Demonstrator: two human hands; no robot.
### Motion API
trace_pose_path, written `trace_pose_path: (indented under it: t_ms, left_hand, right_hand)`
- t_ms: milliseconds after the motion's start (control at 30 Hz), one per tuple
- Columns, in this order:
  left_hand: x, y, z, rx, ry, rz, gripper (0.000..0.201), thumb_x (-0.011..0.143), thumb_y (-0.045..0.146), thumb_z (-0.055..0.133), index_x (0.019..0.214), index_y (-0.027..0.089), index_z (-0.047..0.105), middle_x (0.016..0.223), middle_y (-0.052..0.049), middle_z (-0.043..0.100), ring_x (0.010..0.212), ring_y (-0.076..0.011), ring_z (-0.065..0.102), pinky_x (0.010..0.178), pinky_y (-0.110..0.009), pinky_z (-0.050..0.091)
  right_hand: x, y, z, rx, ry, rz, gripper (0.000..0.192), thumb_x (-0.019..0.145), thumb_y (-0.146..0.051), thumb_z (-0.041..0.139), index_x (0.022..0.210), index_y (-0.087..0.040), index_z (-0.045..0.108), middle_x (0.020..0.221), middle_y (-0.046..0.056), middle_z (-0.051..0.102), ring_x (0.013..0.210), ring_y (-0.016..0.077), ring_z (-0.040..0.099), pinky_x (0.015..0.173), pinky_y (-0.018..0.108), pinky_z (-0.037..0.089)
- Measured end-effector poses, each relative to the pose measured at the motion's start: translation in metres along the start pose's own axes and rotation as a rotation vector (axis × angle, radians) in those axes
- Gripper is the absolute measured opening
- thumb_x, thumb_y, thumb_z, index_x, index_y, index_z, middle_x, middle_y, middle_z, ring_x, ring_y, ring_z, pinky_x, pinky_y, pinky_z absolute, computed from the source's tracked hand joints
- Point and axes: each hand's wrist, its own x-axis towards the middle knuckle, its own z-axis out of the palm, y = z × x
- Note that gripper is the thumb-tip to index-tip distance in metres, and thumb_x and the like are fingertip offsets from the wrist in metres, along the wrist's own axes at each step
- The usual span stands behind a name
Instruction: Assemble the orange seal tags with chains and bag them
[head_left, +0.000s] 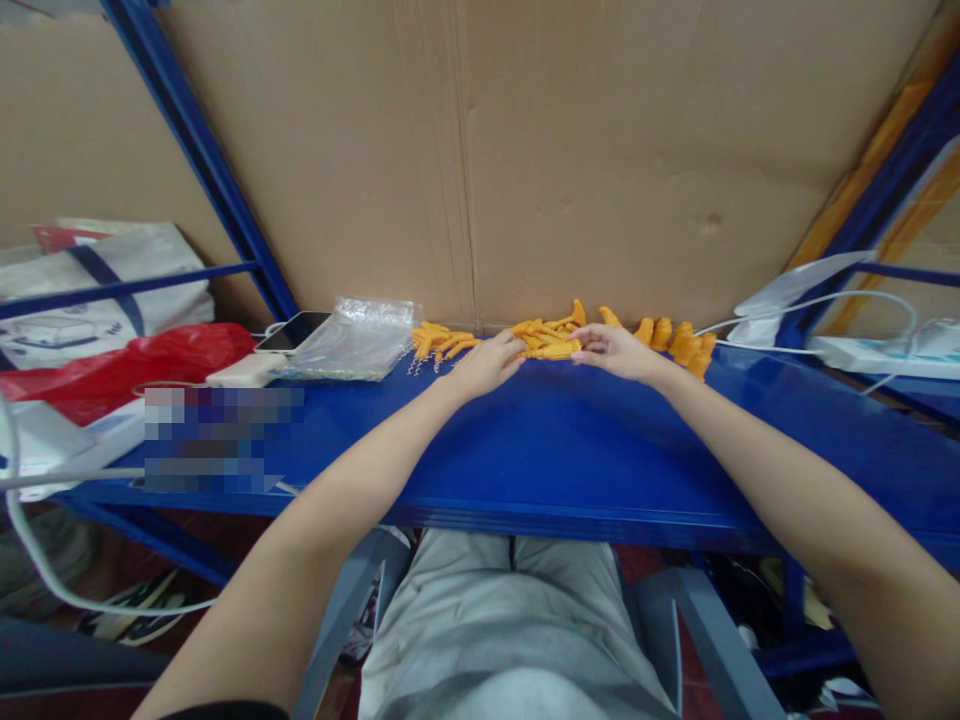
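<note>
Both my arms reach forward over a blue metal shelf (570, 450). My left hand (486, 366) and my right hand (616, 350) meet at a pile of small orange plastic parts (544, 338) near the cardboard back wall. Between the fingertips of both hands lies one elongated orange part (556, 350), gripped at its two ends. Another cluster of orange parts (439, 343) with small springs sits to the left. A row of chunkier orange pieces (679, 343) stands to the right of my right hand.
A clear plastic bag (352, 340), a phone (291, 332) and a white power bank (244, 370) lie left of the parts. A red bag (120, 372) and white bag (105, 275) sit further left. A white power strip (874, 352) with cables is at right. Cardboard (540, 150) backs the shelf.
</note>
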Motion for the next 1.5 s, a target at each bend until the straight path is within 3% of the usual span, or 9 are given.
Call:
trace_pose_path:
  t_ms: [133, 333, 500, 633, 767, 933, 1100, 1333, 1500]
  left_hand:
    - [-0.001, -0.003, 0.001, -0.007, 0.028, -0.009, 0.022, 0.097, 0.019, 0.051, 0.112, 0.015, 0.067, 0.110, -0.009, 0.064, 0.101, -0.0198, 0.066, 0.090, -0.034, 0.054]
    - [-0.001, -0.005, 0.002, -0.014, 0.036, -0.026, 0.019, 0.097, 0.023, 0.053, 0.106, 0.015, 0.068, 0.107, -0.008, 0.063, 0.097, -0.0184, 0.066, 0.088, -0.032, 0.053]
    - [-0.001, -0.005, 0.002, 0.004, 0.037, -0.056, 0.020, 0.097, 0.024, 0.053, 0.106, 0.015, 0.069, 0.106, -0.008, 0.063, 0.094, -0.0178, 0.066, 0.086, -0.031, 0.053]
    - [-0.001, -0.004, 0.001, 0.017, 0.037, -0.058, 0.022, 0.098, 0.026, 0.052, 0.105, 0.015, 0.069, 0.103, -0.008, 0.063, 0.091, -0.0176, 0.066, 0.085, -0.031, 0.052]
    - [-0.001, -0.002, -0.001, 0.031, 0.035, -0.071, 0.022, 0.098, 0.027, 0.053, 0.102, 0.013, 0.069, 0.100, -0.009, 0.062, 0.091, -0.0184, 0.065, 0.084, -0.031, 0.051]
    - [-0.001, -0.003, 0.000, 0.036, 0.066, -0.045, 0.020, 0.097, 0.026, 0.053, 0.100, 0.014, 0.069, 0.098, -0.007, 0.061, 0.089, -0.0172, 0.065, 0.083, -0.030, 0.051]
    - [-0.001, -0.003, 0.000, 0.049, 0.087, -0.025, 0.021, 0.097, 0.028, 0.053, 0.100, 0.015, 0.069, 0.098, -0.007, 0.061, 0.088, -0.0166, 0.065, 0.082, -0.029, 0.052]
    - [-0.001, 0.001, -0.003, 0.099, 0.071, -0.027, 0.024, 0.099, 0.029, 0.049, 0.101, 0.016, 0.070, 0.099, -0.008, 0.060, 0.089, -0.0177, 0.064, 0.083, -0.031, 0.052]
    - [-0.001, 0.000, -0.004, 0.118, 0.076, -0.027, 0.026, 0.099, 0.030, 0.048, 0.104, 0.017, 0.070, 0.099, -0.007, 0.060, 0.090, -0.0185, 0.064, 0.084, -0.032, 0.052]
  right_hand:
    - [-0.003, -0.011, 0.004, 0.090, 0.001, 0.138, 0.040, 0.078, -0.055, 0.073, 0.093, -0.019, 0.068, 0.083, 0.009, 0.071, 0.073, 0.0222, 0.070, 0.082, 0.044, 0.058]
    - [-0.006, -0.021, 0.013, 0.129, 0.013, 0.201, 0.045, 0.086, -0.062, 0.063, 0.083, -0.017, 0.065, 0.084, 0.011, 0.073, 0.067, 0.0168, 0.069, 0.071, 0.033, 0.059]
    - [-0.006, -0.020, 0.011, 0.117, -0.024, 0.181, 0.035, 0.092, -0.050, 0.061, 0.107, -0.018, 0.062, 0.091, 0.011, 0.072, 0.069, 0.0182, 0.070, 0.073, 0.037, 0.060]
    - [-0.008, -0.016, 0.006, 0.149, -0.109, 0.109, 0.043, 0.084, -0.039, 0.073, 0.119, -0.021, 0.056, 0.087, 0.006, 0.071, 0.070, 0.0186, 0.071, 0.072, 0.039, 0.060]
    - [-0.009, -0.018, 0.007, 0.218, -0.123, 0.158, 0.038, 0.080, -0.047, 0.074, 0.100, -0.018, 0.059, 0.081, 0.007, 0.072, 0.064, 0.0173, 0.069, 0.068, 0.036, 0.059]
    - [-0.010, -0.026, 0.011, 0.262, -0.134, 0.231, 0.048, 0.082, -0.064, 0.066, 0.077, -0.017, 0.057, 0.071, 0.011, 0.070, 0.057, 0.0167, 0.064, 0.062, 0.034, 0.055]
    - [-0.009, -0.027, 0.014, 0.258, -0.098, 0.264, 0.056, 0.083, -0.074, 0.057, 0.077, -0.018, 0.059, 0.061, 0.009, 0.067, 0.052, 0.0175, 0.061, 0.057, 0.034, 0.053]
    - [-0.006, -0.027, 0.019, 0.319, -0.057, 0.334, 0.054, 0.087, -0.072, 0.051, 0.075, -0.020, 0.059, 0.052, 0.005, 0.061, 0.044, 0.0147, 0.056, 0.046, 0.029, 0.050]
    - [-0.004, -0.028, 0.018, 0.329, -0.047, 0.385, 0.054, 0.090, -0.070, 0.048, 0.081, -0.019, 0.062, 0.056, 0.006, 0.065, 0.046, 0.0153, 0.059, 0.048, 0.029, 0.052]
